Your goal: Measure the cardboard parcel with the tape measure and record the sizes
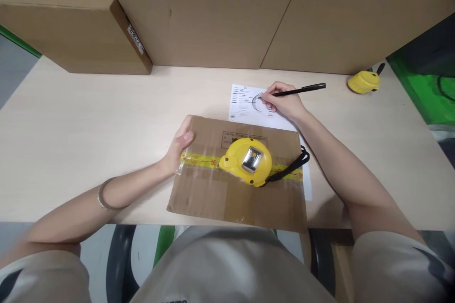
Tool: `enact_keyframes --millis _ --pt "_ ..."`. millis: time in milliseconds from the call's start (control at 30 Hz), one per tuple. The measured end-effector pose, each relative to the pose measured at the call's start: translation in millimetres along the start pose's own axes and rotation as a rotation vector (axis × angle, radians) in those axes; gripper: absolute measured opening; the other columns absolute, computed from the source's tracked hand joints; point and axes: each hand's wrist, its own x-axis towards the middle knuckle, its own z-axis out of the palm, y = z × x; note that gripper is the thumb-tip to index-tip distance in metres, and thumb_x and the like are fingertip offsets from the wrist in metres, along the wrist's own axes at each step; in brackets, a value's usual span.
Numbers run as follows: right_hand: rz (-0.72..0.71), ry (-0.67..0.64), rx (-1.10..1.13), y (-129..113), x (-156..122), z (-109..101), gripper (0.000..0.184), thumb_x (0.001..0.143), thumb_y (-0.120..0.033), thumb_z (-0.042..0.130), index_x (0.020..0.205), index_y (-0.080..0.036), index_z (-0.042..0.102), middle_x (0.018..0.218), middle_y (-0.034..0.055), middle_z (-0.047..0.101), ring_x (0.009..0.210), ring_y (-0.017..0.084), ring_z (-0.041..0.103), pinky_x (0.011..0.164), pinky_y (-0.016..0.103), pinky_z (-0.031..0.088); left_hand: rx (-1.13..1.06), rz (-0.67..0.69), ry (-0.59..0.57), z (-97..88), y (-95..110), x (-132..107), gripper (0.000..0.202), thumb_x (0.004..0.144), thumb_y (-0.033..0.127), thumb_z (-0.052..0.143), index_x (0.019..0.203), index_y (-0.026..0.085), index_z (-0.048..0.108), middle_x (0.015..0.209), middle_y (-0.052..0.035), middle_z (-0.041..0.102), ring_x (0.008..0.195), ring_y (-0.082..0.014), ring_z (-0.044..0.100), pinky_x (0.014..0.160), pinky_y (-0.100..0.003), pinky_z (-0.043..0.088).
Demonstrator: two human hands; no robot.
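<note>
My right hand (284,102) is closed round a black pen (302,89), whose tip touches a white sheet of paper (245,104) with handwritten lines on it. My left hand (179,147) grips the left edge of a flat cardboard box (231,194) sealed with clear and yellow tape. A yellow tape measure (247,161) with a black wrist strap rests on top of that box. The box covers the lower part of the paper.
Large cardboard boxes (213,14) stand along the back of the light wooden table (71,128), with another box (74,28) at the back left. A second yellow tape measure (363,81) lies at the far right. Green flooring shows beyond the right edge.
</note>
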Motion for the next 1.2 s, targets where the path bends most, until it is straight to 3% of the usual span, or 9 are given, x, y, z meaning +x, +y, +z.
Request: enact_keyframes --millis 233,533,800,967,1200 --pt "0.002 0.026 0.002 -4 -3 3 0.028 0.081 -0.007 0.083 0.07 -0.018 0.061 0.061 0.0004 0.067 0.047 0.006 0.056 0.04 0.016 0.042 -0.012 -0.006 -0.009 0.6 1 1 0.048 0.078 0.064 0.081 0.095 0.022 0.064 0.094 -0.0064 0.069 0.101 -0.0326 0.07 0.084 -0.044 0.06" --pt "0.013 -0.105 -0.031 -8 -6 -2 0.034 0.069 0.002 0.084 0.056 -0.016 0.058 0.05 0.0008 0.063 0.039 0.003 0.043 0.038 0.015 0.03 -0.031 -0.032 0.006 1.4 1 0 0.051 0.076 0.064 0.082 0.1 0.022 0.066 0.094 -0.007 0.069 0.098 -0.0323 0.071 0.079 -0.043 0.059" --pt "0.013 0.03 0.029 1 1 0 0.029 0.081 -0.01 0.082 0.07 -0.02 0.057 0.062 -0.0001 0.067 0.048 0.006 0.057 0.043 0.016 0.048 -0.041 -0.051 0.007 0.8 3 -1 0.05 0.077 0.061 0.081 0.103 0.022 0.063 0.094 -0.0063 0.068 0.099 -0.0317 0.071 0.082 -0.043 0.061" --pt "0.019 0.05 0.025 2 2 2 0.033 0.081 -0.017 0.087 0.073 -0.021 0.055 0.061 -0.0014 0.065 0.049 0.007 0.057 0.044 0.016 0.051 -0.036 -0.052 0.01 1.1 4 -2 0.048 0.079 0.06 0.081 0.104 0.023 0.065 0.092 -0.0049 0.067 0.095 -0.0299 0.071 0.081 -0.043 0.061" --pt "0.024 0.019 -0.01 -1 2 0 0.033 0.077 -0.012 0.086 0.07 -0.021 0.055 0.06 -0.0008 0.065 0.047 0.007 0.055 0.044 0.018 0.051 -0.035 -0.052 -0.015 -2.2 3 -2 0.05 0.079 0.062 0.081 0.108 0.024 0.066 0.089 -0.0048 0.067 0.094 -0.0313 0.072 0.079 -0.044 0.061"
